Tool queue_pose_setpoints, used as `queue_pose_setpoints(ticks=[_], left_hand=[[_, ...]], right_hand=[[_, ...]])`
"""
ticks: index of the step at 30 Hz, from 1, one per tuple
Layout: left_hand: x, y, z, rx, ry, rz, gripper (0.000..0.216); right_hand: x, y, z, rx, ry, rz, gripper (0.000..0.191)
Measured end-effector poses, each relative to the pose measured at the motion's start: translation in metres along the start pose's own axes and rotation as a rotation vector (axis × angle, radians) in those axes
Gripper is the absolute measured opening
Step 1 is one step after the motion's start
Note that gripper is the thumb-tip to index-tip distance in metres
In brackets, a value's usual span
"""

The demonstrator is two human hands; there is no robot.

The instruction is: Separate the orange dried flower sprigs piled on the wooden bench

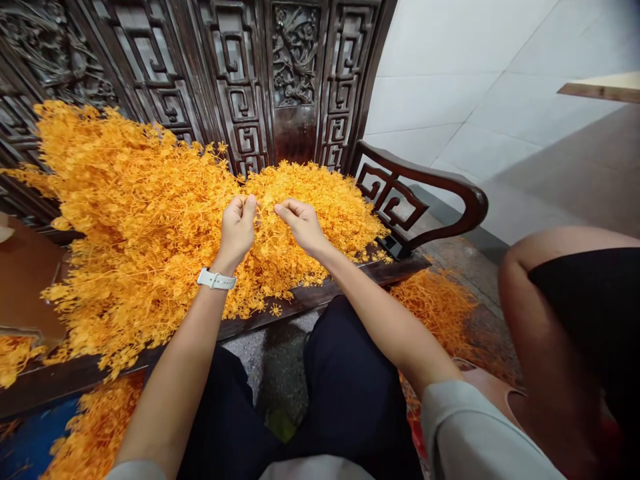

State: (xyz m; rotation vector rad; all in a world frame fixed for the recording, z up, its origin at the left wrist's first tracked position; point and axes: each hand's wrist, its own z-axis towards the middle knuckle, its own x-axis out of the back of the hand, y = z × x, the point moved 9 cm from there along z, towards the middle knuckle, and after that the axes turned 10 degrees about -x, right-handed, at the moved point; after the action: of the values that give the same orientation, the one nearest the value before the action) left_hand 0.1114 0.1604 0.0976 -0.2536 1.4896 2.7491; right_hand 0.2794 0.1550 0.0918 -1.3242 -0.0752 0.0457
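A big heap of orange plastic flower sprigs (145, 200), with thin stems and small star-like heads, covers the seat of a dark carved wooden bench (345, 283). Over its middle, my left hand (239, 223) is closed, thumb pressed against the curled fingers, on an orange flower sprig. A short gap to the right, my right hand (301, 223) pinches thumb and forefinger on orange flower material too. What lies between the fingertips blends into the heap, so its outline is hard to see. A pale watch (217, 279) is on my left wrist.
The bench's curved armrest (425, 177) stands at the right. A cardboard box (30, 280) is at the left edge. More orange pieces (440, 307) lie on the floor to the right. Another person's bent leg (540, 300) is close on my right.
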Motion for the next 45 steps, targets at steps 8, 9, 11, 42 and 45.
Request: queue_pose_setpoints(ticks=[8,9,11,42,45], left_hand=[[0.048,-0.017,0.015,0.07,0.352,0.001,0.054],[0.05,-0.022,0.015,0.118,0.363,-0.022,0.056],[0.052,-0.029,0.013,0.216,0.395,-0.055,0.057],[0.095,-0.017,0.034,0.171,0.35,-0.498,0.028],[0.069,-0.018,0.024,0.194,0.243,-0.526,0.022]], right_hand=[[-0.026,-0.054,-0.051,0.217,-0.123,-0.27,0.039],[-0.038,-0.063,-0.064,0.303,-0.166,-0.355,0.037],[-0.065,-0.076,-0.09,0.49,-0.259,-0.528,0.031],[0.047,0.014,0.015,-0.251,0.173,-0.754,0.068],[0.043,0.028,0.014,-0.276,0.155,-0.843,0.076]])
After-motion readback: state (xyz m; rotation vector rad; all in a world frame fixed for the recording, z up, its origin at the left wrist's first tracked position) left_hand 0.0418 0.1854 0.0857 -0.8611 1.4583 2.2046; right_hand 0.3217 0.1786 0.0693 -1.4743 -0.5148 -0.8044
